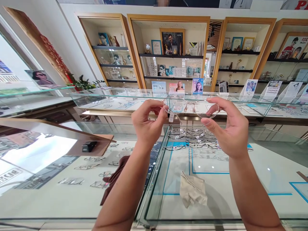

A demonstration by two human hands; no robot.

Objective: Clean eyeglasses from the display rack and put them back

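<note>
A pair of thin wire-rimmed eyeglasses (193, 108) is stretched between my two hands, raised above the glass counter. My left hand (150, 120) pinches its left end between thumb and fingertips. At the opposite end, the thumb and fingers of my right hand (229, 128) grip the frame. A small white tag (171, 117) dangles by the left lens. Below my hands, on the counter, lies a crumpled beige cloth (193, 190). A dark brown cloth (115, 179) is partly hidden behind my left forearm.
Rows of eyeglasses (196, 141) lie under my hands at the near glass showcase (154, 192). To the left, a wooden board (91, 138) carries a small black object (89, 146). Farther back stand another glass counter with card stands (249, 90) and wall shelves (170, 55).
</note>
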